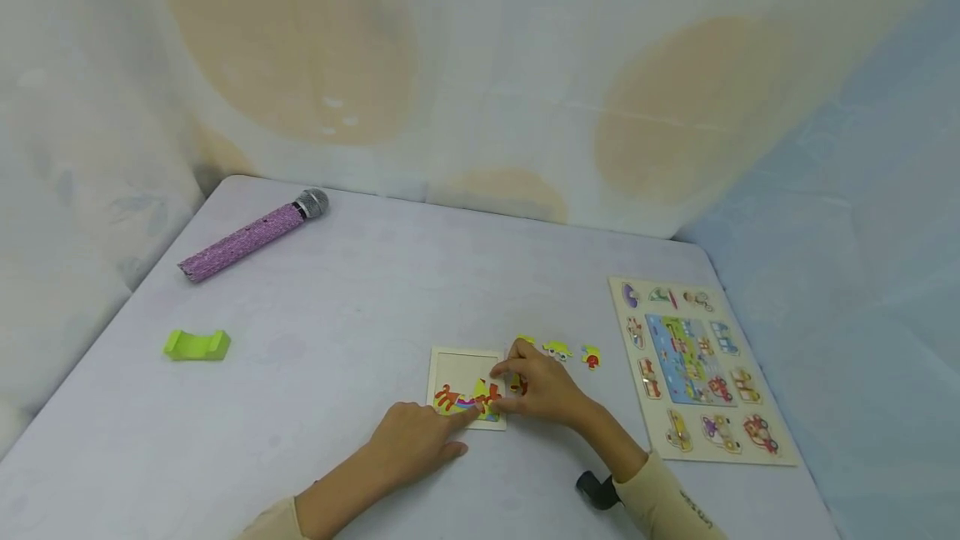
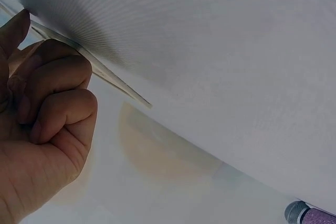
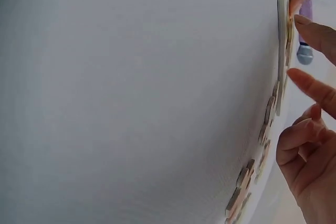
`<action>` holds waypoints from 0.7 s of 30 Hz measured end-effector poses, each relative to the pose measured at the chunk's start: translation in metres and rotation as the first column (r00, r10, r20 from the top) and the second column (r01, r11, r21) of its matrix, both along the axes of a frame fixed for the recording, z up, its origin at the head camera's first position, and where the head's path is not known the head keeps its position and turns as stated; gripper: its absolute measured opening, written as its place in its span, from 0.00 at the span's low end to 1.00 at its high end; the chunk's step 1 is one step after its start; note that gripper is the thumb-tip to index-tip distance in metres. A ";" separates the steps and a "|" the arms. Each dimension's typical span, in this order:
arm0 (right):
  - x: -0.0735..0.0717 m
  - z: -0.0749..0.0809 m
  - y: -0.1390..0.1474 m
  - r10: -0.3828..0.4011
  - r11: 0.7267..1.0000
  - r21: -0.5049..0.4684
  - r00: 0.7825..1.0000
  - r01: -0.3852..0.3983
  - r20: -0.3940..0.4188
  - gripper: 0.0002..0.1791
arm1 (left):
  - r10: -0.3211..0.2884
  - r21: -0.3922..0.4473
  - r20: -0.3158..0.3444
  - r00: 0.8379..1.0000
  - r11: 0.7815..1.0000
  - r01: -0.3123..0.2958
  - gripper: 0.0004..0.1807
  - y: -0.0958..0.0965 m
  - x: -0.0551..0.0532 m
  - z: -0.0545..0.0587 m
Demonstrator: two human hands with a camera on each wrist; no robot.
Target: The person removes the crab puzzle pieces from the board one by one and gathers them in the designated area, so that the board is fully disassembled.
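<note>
A small square wooden puzzle board [image 1: 467, 363] lies on the table, with colourful puzzle pieces [image 1: 452, 401] in its lower part. My left hand [image 1: 415, 440] reaches in from the left, its straight index finger pressing on the pieces. The other fingers of that hand are curled under, as the left wrist view shows. Over the board's right side is my right hand [image 1: 546, 386], thumb and index finger spread apart with their tips at the pieces. In the right wrist view the thumb [image 3: 319, 38] and index finger [image 3: 313, 86] point at the board's edge [image 3: 282, 40].
Loose puzzle pieces, among them a yellow-green one [image 1: 557, 349] and a red-and-yellow one [image 1: 591, 357], lie right of the board. Farther right is a large picture puzzle [image 1: 633, 373]. A purple microphone [image 1: 243, 242], a green block [image 1: 197, 346] and a black object [image 1: 596, 490] also lie here.
</note>
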State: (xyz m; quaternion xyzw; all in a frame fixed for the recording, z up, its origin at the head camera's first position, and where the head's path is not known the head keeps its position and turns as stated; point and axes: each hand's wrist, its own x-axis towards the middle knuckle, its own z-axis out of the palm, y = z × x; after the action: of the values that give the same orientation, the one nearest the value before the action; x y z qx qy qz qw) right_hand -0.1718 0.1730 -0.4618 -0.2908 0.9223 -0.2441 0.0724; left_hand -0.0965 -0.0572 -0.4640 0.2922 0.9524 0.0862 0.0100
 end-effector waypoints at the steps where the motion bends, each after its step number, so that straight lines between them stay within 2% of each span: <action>1: -0.001 0.001 0.000 0.008 1.000 0.007 1.000 -0.008 0.000 0.22 | 0.000 -0.001 -0.001 1.000 1.000 0.000 0.25 0.000 0.000 0.000; 11: -0.011 0.010 -0.003 0.130 0.991 0.019 0.989 -0.131 0.074 0.20 | -0.006 0.000 0.004 1.000 1.000 0.006 0.26 -0.001 0.000 0.000; 15: -0.012 0.010 -0.005 0.144 0.988 0.035 0.982 -0.149 0.121 0.20 | -0.006 -0.001 0.000 1.000 1.000 0.006 0.26 -0.001 0.000 0.000; 21: -0.013 0.009 -0.004 0.160 0.984 0.054 0.978 -0.168 0.132 0.20 | -0.004 -0.009 0.003 1.000 1.000 0.004 0.26 -0.001 0.000 0.000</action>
State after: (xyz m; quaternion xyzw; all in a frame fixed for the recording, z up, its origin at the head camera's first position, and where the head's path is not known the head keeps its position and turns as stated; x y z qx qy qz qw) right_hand -0.1846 0.1687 -0.4526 -0.3473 0.8961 -0.2250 0.1604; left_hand -0.0964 -0.0581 -0.4642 0.2939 0.9522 0.0825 0.0130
